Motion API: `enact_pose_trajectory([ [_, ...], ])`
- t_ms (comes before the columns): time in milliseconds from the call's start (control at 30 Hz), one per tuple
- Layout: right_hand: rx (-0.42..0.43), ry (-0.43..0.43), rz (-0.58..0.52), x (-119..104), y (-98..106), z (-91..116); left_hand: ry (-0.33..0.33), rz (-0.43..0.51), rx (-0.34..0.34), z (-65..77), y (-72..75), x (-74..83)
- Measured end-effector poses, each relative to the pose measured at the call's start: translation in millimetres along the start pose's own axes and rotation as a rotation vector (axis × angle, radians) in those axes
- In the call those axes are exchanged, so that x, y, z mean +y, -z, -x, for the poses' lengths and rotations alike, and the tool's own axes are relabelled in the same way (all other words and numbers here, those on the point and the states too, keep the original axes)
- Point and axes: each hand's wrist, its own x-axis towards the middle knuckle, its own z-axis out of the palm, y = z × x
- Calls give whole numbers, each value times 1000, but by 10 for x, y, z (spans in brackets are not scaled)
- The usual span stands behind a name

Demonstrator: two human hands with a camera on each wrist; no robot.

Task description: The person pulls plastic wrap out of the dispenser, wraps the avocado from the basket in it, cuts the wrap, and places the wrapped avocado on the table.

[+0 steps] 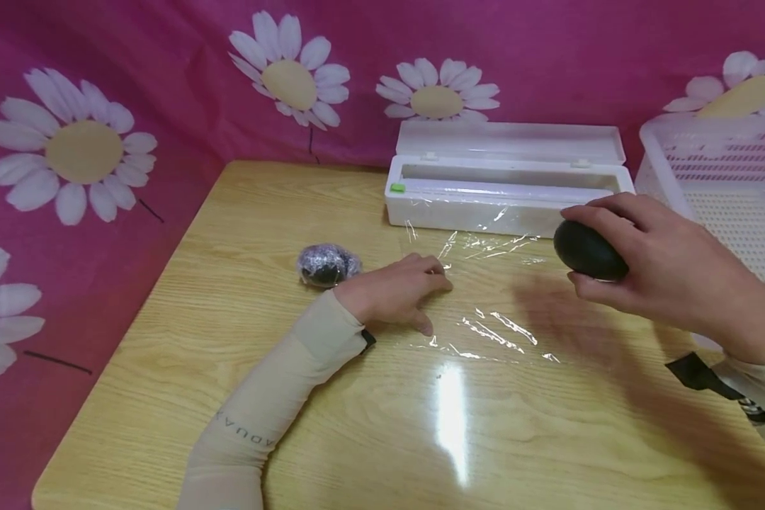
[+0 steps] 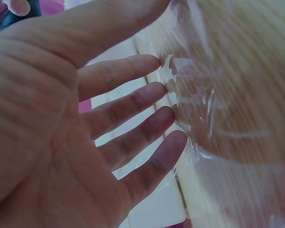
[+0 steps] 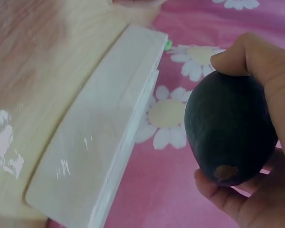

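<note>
My right hand (image 1: 682, 276) grips a dark avocado (image 1: 586, 249) above the right part of the table. In the right wrist view the avocado (image 3: 230, 126) shows a brown stem end, with thumb and fingers around its sides. A sheet of clear cling film (image 1: 494, 333) spreads over the wood in front of the white wrap box (image 1: 465, 216). At its left part is my left hand (image 1: 401, 290), fingers spread and holding nothing. The left wrist view has those fingertips (image 2: 178, 140) right at the film. Left of this hand sits a film-wrapped dark item (image 1: 327, 265).
The wrap box has its lid raised, a film roll (image 1: 503, 190) inside and a green tab (image 1: 398, 188) at its left end. A white plastic basket (image 1: 663, 166) stands at the right. Behind the wooden table (image 1: 229, 439) hangs a pink flowered cloth (image 1: 185, 64).
</note>
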Motion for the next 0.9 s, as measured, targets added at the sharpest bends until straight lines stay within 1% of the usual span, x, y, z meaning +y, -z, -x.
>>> enact_pose_trajectory([
  [267,30,42,-73,-96,-194,-21,-6,-12,-11,-17,-10,2],
  [433,37,45,-107,-180,-290,-52,-7,-10,-14,-18,-20,-2],
  [500,31,47,-111,-209,-328,-69,-6,-11,-13,-15,-22,-4],
  [700,16,94,-127,-254,-438,-115,-3,-20,-6,-5,-22,-11],
  [900,-37,99,-148,-282,-544,-113,-7,-34,0,-11,-17,-20],
])
